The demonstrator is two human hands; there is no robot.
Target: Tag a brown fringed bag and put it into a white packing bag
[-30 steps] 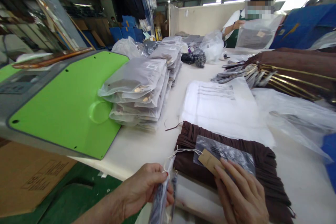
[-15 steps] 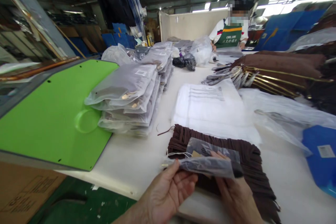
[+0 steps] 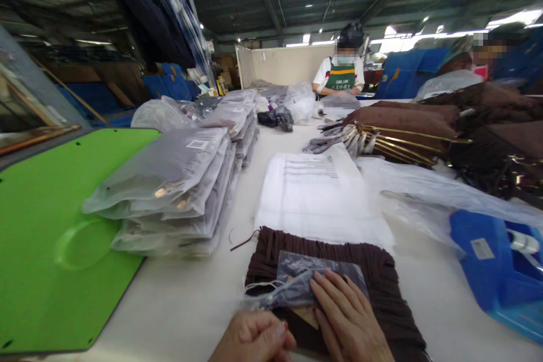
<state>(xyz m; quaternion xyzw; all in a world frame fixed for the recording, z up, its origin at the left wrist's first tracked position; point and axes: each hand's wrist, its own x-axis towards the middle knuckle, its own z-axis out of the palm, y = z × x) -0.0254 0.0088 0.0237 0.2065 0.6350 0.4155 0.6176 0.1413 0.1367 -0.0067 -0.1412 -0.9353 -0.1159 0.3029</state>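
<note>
A dark brown item with a gathered, strap-like border (image 3: 390,288) lies at the table's near edge. On it rests a clear plastic packet (image 3: 292,263), with white string at its left end and a tan piece partly showing beneath. My right hand (image 3: 352,317) lies flat across the packet's right part, fingers stretched out. Just below the packet's left end is my left hand (image 3: 254,336), its fingers curled and the thumb pressed against them. Whether it grips the plastic's edge or anything else is hidden.
Bagged grey goods (image 3: 169,175) are stacked at the left beside a green board (image 3: 42,226). White sheets (image 3: 314,198) lie behind the brown item. Brown bags with gold chains (image 3: 399,119) and a blue plastic container (image 3: 479,271) are at the right. A co-worker (image 3: 341,76) stands across the table.
The raised long clear packet has come down onto the brown item. My right hand has flattened over it, while my left hand has curled and moved lower. The camera view has shifted right.
</note>
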